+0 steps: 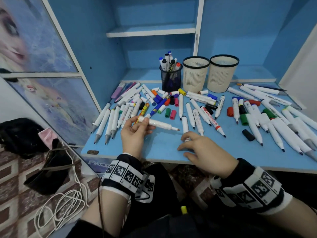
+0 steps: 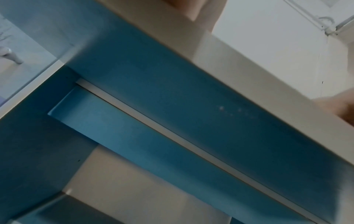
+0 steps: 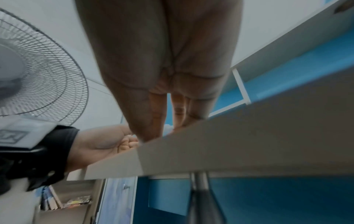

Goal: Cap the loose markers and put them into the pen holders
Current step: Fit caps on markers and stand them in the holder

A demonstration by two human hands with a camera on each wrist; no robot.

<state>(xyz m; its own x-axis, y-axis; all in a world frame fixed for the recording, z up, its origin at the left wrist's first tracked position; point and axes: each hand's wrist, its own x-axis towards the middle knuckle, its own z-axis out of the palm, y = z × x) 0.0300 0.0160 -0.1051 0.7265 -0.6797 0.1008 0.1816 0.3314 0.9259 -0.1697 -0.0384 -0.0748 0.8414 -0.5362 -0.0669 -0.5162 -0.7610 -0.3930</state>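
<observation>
My left hand [image 1: 139, 125] grips an uncapped white marker [image 1: 159, 124] by its rear end; its brown tip points right, above the blue desk [image 1: 163, 152]. The right hand [image 1: 186, 143] lies palm down at the desk's front edge with fingers spread, its fingertips touching a small white piece [image 1: 187, 139]; whether they pinch it is hidden. Many loose markers [image 1: 197, 115] and caps [image 1: 173, 114] cover the desk. At the back stand a black mesh holder [image 1: 170, 83] with several markers and two beige holders [image 1: 195, 76] [image 1: 223, 74]. The right wrist view shows straight fingers [image 3: 157, 112].
A white cap with a brown end [image 1: 204, 92] lies before the beige holders. Blue cabinet walls and a shelf [image 1: 151, 30] enclose the desk. Bags [image 1: 49, 169] and a white cord [image 1: 65, 203] lie on the floor at left. A fan [image 3: 38, 68] stands behind me.
</observation>
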